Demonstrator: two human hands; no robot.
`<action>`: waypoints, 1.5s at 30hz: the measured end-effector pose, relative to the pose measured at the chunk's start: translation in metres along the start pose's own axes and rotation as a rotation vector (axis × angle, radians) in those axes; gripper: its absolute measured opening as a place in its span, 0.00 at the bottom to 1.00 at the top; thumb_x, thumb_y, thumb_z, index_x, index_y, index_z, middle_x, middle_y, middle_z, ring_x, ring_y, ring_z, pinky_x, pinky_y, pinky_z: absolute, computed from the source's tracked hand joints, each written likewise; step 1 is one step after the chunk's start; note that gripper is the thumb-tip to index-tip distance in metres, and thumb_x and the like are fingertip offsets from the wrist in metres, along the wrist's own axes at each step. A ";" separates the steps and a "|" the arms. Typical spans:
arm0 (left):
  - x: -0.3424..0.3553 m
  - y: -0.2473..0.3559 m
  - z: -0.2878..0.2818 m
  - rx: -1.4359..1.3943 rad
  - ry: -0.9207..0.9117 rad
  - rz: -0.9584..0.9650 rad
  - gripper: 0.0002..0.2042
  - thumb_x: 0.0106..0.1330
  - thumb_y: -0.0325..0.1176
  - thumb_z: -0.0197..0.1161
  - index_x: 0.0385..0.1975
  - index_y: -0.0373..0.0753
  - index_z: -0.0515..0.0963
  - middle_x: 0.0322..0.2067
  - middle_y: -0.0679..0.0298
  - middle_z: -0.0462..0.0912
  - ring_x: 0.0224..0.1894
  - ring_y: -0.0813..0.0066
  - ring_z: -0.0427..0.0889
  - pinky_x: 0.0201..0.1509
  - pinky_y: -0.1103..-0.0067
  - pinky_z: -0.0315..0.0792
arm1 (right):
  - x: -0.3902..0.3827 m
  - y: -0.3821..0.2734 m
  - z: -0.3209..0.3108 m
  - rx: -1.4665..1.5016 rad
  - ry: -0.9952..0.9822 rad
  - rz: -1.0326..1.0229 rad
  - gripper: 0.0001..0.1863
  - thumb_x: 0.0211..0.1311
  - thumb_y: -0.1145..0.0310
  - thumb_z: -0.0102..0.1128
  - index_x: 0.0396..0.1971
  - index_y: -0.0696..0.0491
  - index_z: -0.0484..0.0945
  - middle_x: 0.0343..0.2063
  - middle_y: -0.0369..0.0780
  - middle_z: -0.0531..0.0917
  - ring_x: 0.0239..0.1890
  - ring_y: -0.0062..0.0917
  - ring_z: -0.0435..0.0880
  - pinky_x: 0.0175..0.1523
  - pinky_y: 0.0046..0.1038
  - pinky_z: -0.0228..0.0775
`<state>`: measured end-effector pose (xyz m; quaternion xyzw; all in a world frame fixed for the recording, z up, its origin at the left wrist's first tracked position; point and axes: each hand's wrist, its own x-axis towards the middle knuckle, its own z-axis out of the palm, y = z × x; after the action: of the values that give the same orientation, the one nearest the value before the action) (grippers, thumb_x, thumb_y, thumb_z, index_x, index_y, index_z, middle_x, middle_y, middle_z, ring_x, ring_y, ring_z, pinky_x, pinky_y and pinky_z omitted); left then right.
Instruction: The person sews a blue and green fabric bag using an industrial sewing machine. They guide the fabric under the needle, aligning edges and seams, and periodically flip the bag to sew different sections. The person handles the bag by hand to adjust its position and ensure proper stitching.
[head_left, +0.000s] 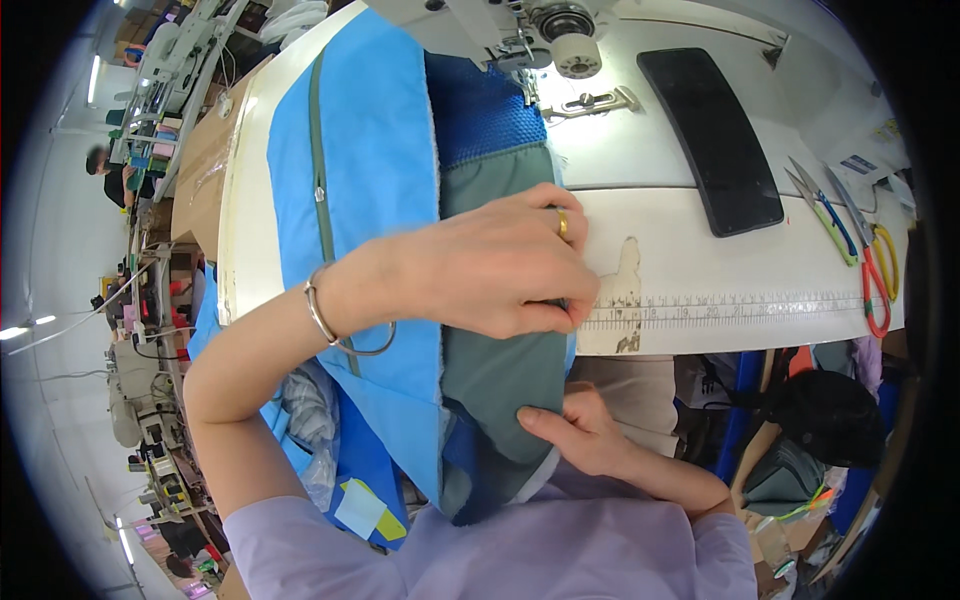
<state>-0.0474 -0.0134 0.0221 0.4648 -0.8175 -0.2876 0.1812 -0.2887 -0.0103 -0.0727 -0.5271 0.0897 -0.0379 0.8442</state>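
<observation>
A light blue fabric piece [385, 130] with a dark zipper [319, 190] lies lengthwise on the sewing table, beside a grey-green fabric panel [500, 375]. Dark blue mesh [490, 122] joins the panel's far end, close to the needle area of the sewing machine [525, 75]. My left hand [500, 262], with a ring, reaches across the work; its curled fingers pinch the panel's right edge. Nearer to me, my right hand [585, 430] grips the same edge lower down, thumb on top and fingers underneath. The fabric's near end hangs over my lap.
A black phone [710, 140] rests on the table at right. Beyond it lie thread snips [828, 212] and red-and-yellow-handled scissors [872, 265]. A measuring strip [740, 308] runs along the front edge. Cardboard [205, 185] stands at left; people and machines are farther off.
</observation>
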 end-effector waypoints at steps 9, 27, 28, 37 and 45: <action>-0.039 0.004 0.030 0.408 0.502 -0.278 0.15 0.57 0.28 0.72 0.46 0.40 0.84 0.50 0.61 0.84 0.57 0.58 0.79 0.69 0.55 0.68 | -0.002 0.000 0.001 0.081 -0.039 0.068 0.24 0.78 0.61 0.55 0.18 0.56 0.70 0.15 0.28 0.67 0.21 0.13 0.61 0.25 0.26 0.53; -0.051 -0.009 0.036 0.512 0.384 -0.211 0.25 0.63 0.30 0.63 0.63 0.43 0.77 0.66 0.60 0.74 0.68 0.55 0.71 0.73 0.55 0.62 | 0.016 -0.074 -0.029 -1.364 -0.091 -0.862 0.14 0.53 0.69 0.66 0.41 0.52 0.81 0.39 0.40 0.81 0.41 0.31 0.82 0.41 0.28 0.77; -0.051 -0.010 0.037 0.509 0.390 -0.208 0.25 0.63 0.30 0.64 0.63 0.43 0.77 0.66 0.60 0.74 0.68 0.55 0.71 0.73 0.55 0.62 | 0.020 -0.079 -0.033 -1.466 -0.040 -0.965 0.16 0.50 0.69 0.67 0.42 0.51 0.81 0.41 0.40 0.81 0.42 0.31 0.82 0.43 0.28 0.78; -0.053 -0.012 0.035 0.458 0.460 -0.191 0.25 0.63 0.32 0.66 0.62 0.42 0.77 0.66 0.58 0.75 0.67 0.53 0.71 0.73 0.56 0.62 | 0.058 -0.103 -0.058 -1.769 -0.183 -1.059 0.17 0.53 0.70 0.64 0.43 0.60 0.83 0.43 0.48 0.84 0.45 0.39 0.84 0.51 0.35 0.80; -0.072 -0.042 0.005 0.566 0.466 -0.454 0.29 0.67 0.36 0.64 0.68 0.37 0.70 0.69 0.48 0.68 0.70 0.46 0.67 0.74 0.55 0.60 | 0.080 -0.088 -0.032 -1.798 -0.312 -1.060 0.17 0.50 0.71 0.63 0.38 0.66 0.83 0.38 0.51 0.85 0.43 0.39 0.86 0.45 0.31 0.80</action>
<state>0.0136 0.0333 -0.0103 0.7170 -0.6782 0.0281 0.1586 -0.2132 -0.0906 -0.0161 -0.9297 -0.2667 -0.2532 0.0206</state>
